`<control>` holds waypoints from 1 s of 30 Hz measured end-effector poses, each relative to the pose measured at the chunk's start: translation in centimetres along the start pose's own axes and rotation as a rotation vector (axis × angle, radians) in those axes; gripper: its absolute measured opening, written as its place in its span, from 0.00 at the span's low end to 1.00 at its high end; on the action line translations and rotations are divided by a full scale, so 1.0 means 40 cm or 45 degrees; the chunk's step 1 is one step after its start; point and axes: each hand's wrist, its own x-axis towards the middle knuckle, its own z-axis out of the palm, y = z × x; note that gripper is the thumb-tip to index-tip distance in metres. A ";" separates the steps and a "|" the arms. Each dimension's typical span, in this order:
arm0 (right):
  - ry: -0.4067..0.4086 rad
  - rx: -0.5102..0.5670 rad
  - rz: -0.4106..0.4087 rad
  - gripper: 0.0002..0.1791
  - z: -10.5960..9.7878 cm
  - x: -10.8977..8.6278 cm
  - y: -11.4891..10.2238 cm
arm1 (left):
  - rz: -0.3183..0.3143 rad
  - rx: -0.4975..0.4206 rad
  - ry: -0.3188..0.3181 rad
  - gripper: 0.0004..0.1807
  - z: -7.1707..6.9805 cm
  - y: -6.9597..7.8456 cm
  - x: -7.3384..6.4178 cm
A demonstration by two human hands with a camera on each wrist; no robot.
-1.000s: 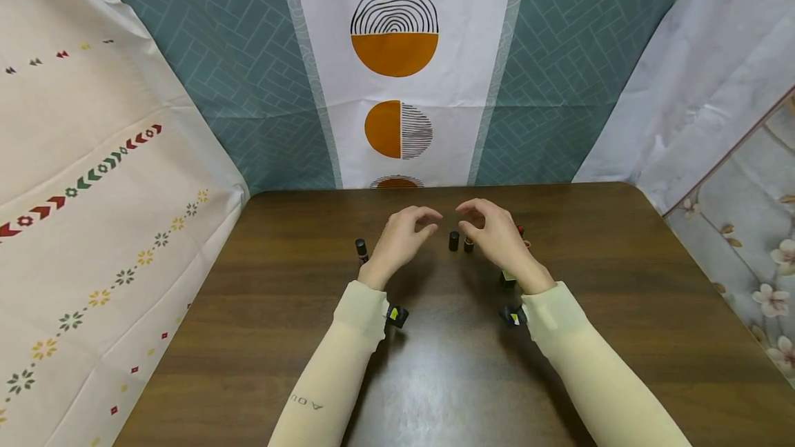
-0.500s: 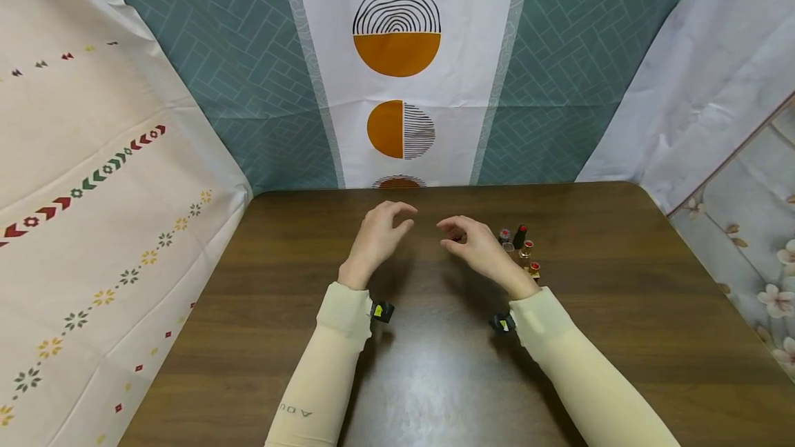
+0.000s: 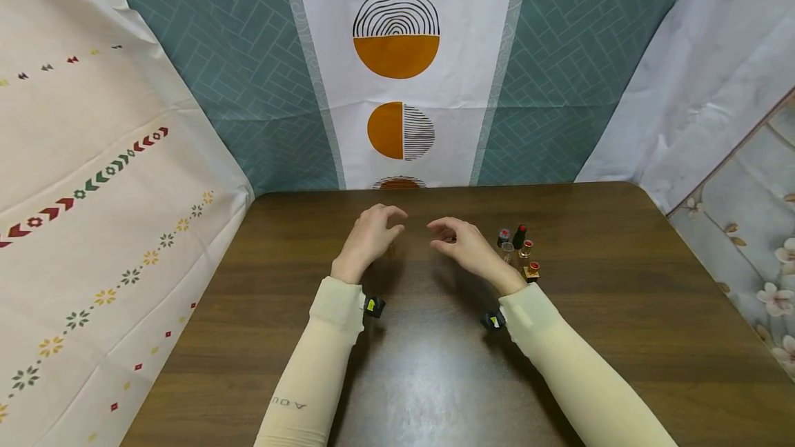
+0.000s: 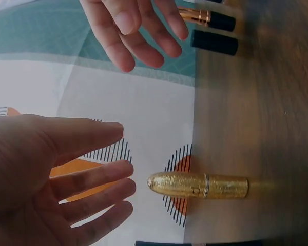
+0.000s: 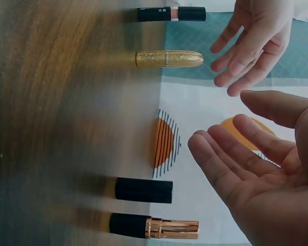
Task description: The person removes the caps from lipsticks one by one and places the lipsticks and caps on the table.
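My left hand (image 3: 369,240) hovers over the back of the table with its fingers loosely bent and nothing in them. A gold lipstick (image 4: 197,185) stands upright just past its fingertips, largely covered by the hand in the head view. My right hand (image 3: 462,247), also holding nothing, has relaxed fingers. Near it, in the right wrist view, stand a black lipstick cap (image 5: 143,190) and an uncapped lipstick with a rose-gold tube (image 5: 172,227) on a black base. Beyond the gold one is a black lipstick with a pale band (image 5: 174,14).
Right of my right hand several uncapped lipsticks stand grouped, among them a black one with a red tip (image 3: 520,235), a gold square-based one (image 3: 532,271) and a clear piece (image 3: 507,250). Behind the wooden table (image 3: 397,371) hangs a patterned cloth (image 3: 248,88).
Both hands have drifted left, the right also slightly toward me. The lipstick group on the right has come into fuller view, while the black lipstick beside my left hand is now covered.
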 end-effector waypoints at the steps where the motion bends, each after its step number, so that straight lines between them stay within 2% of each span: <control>1: -0.007 0.007 0.006 0.21 0.002 0.002 -0.001 | -0.007 0.012 -0.011 0.15 -0.001 -0.003 0.000; 7: -0.023 0.047 0.027 0.22 0.012 0.011 -0.001 | -0.059 0.020 -0.053 0.15 -0.008 -0.018 -0.002; 22: -0.073 0.069 0.052 0.23 0.040 0.027 0.014 | -0.119 -0.071 -0.140 0.17 0.004 -0.050 0.004; 30: -0.086 0.078 0.062 0.24 0.055 0.037 0.013 | -0.127 -0.039 -0.164 0.16 0.012 -0.059 0.005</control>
